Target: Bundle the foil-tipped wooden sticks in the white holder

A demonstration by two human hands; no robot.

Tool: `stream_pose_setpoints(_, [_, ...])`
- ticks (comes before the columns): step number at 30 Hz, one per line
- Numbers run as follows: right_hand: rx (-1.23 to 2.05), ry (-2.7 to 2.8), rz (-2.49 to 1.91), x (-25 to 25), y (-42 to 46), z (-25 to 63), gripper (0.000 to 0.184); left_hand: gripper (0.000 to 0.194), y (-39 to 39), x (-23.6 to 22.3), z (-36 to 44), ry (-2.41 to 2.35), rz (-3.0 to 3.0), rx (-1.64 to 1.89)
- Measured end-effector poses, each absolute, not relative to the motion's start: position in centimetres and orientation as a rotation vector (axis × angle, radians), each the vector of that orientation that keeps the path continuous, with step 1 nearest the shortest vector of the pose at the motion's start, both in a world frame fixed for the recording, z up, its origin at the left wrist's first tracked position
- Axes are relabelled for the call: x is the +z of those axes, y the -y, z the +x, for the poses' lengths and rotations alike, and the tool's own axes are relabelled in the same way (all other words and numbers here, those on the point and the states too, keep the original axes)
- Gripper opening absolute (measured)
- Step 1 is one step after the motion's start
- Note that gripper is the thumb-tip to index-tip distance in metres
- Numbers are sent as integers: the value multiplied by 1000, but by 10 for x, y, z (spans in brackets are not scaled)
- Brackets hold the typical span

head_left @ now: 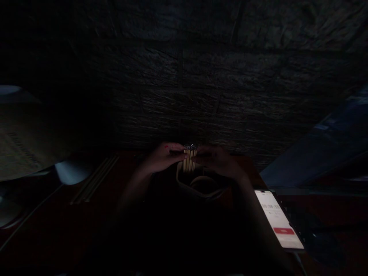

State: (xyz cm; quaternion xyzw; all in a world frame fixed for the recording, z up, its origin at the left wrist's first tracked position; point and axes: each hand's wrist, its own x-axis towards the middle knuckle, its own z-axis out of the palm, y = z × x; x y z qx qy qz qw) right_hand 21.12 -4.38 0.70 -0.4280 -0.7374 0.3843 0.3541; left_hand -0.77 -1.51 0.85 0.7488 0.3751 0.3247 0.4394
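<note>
A bundle of pale chopsticks [189, 163] with shiny metal ends stands nearly upright between my hands. My left hand [165, 155] is closed on its left side, thumb and fingers pressing against the sticks. From the right, my right hand [217, 159] is closed on the same bundle, though its fingers are mostly in shadow. The lower ends of the sticks come down at the left part of an open container [198, 193] with a soft-looking rim. Darkness hides whether they touch its bottom. A few more chopsticks [97, 180] lie side by side on the table to the left.
A lit phone [278, 218] showing a timer lies at the right edge of the dark reddish table [126, 176]. At left are a large pale lampshade-like object [28, 142] and a thin cable [31, 214]. A rough stone-block wall [184, 76] rises behind.
</note>
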Motion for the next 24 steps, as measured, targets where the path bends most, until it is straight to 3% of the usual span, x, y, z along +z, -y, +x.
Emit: stream_pose_setpoints(24, [960, 1937, -1220, 7, 43, 209, 23, 23, 19, 10, -3, -953, 1942, 789])
